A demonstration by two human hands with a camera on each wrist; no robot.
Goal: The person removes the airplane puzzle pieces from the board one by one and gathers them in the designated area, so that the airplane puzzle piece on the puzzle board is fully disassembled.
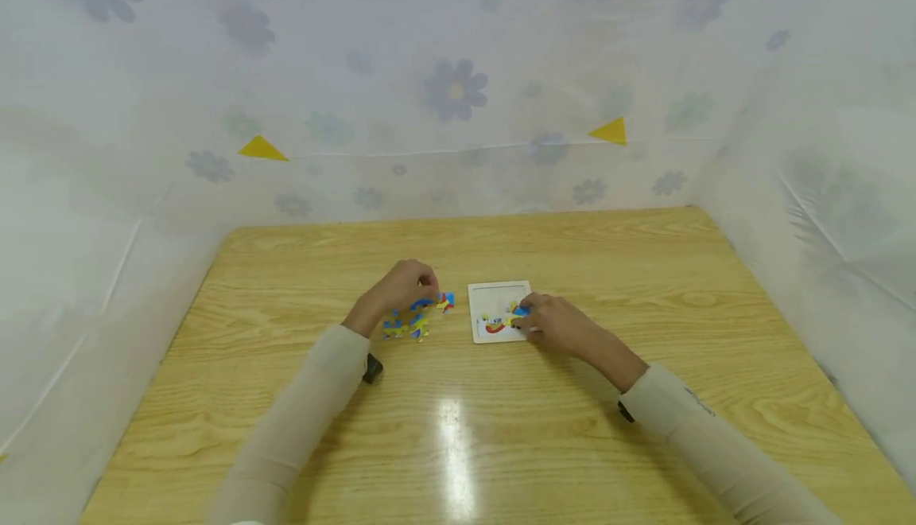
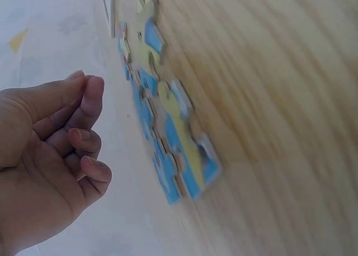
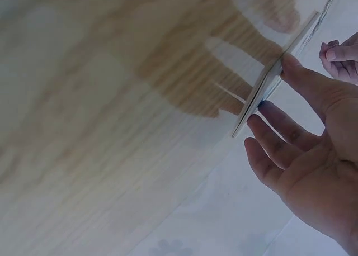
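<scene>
A white square puzzle tray (image 1: 499,284) lies on the table with a few colourful jigsaw pieces (image 1: 495,325) in its lower part. My right hand (image 1: 565,324) is over the tray's right side, thumb and fingertips on either side of a blue puzzle piece (image 1: 522,312). From the right wrist, the thumb and fingertips (image 3: 292,63) meet the tray's edge (image 3: 258,94), and the piece is mostly hidden. Left of the tray, my left hand (image 1: 404,285) hovers over loose puzzle pieces (image 2: 187,144). Its thumb and index tips touch, the other fingers curl, and nothing shows between them.
The loose pieces lie in a small group, with a red, yellow and blue piece (image 1: 445,301) closest to the tray. A wood-grain table (image 1: 458,398) bears everything. White flower-patterned sheeting (image 1: 458,167) encloses its back and sides.
</scene>
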